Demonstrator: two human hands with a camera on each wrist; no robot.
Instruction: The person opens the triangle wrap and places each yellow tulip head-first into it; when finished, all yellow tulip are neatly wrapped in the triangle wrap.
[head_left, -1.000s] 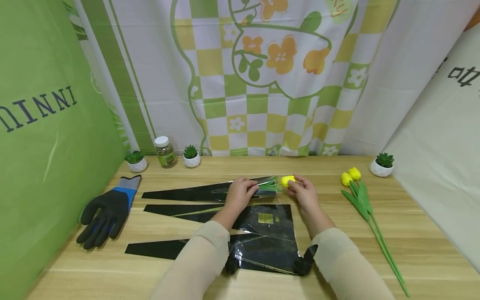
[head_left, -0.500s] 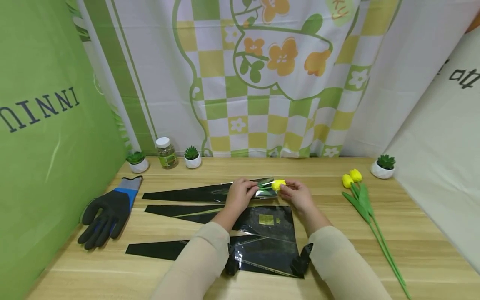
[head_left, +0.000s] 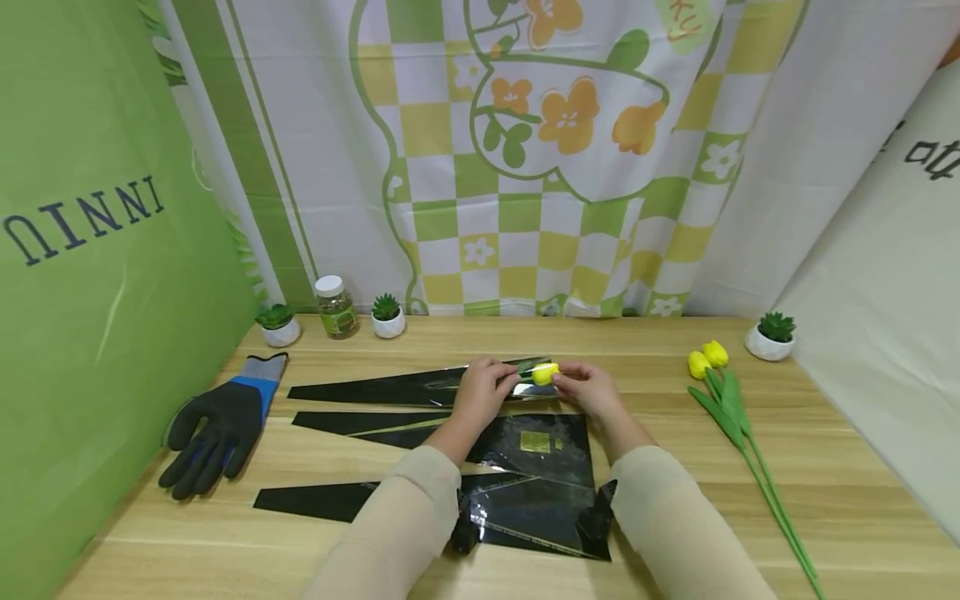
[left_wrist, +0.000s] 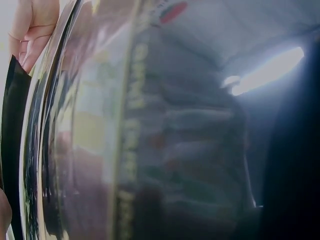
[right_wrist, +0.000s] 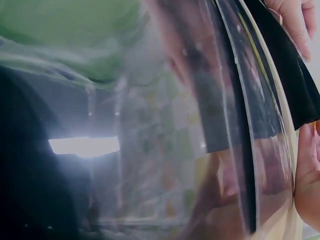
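A black tapered flower sleeve (head_left: 390, 388) with a clear front lies at the back of the row. My left hand (head_left: 480, 390) grips it near its wide right end, thumb and fingers close to the opening. A yellow tulip (head_left: 545, 373) has its stem inside this sleeve and its head at the mouth. My right hand (head_left: 592, 390) pinches the tulip head from the right side. Two more black sleeves, a middle one (head_left: 551, 433) and a front one (head_left: 307, 500), lie flat below my forearms. Glossy film (left_wrist: 190, 130) fills most of both wrist views.
Two yellow tulips with long stems (head_left: 765, 479) lie at the right. A black and blue work glove (head_left: 217, 425) rests at the left. Along the back stand a lidded jar (head_left: 337, 308) and several small potted succulents (head_left: 387, 317), before a patterned curtain (head_left: 517, 250).
My right hand has moved left with the tulip, sliding its head from outside the sleeve's opening to the mouth. My left hand has stayed in place on the sleeve.
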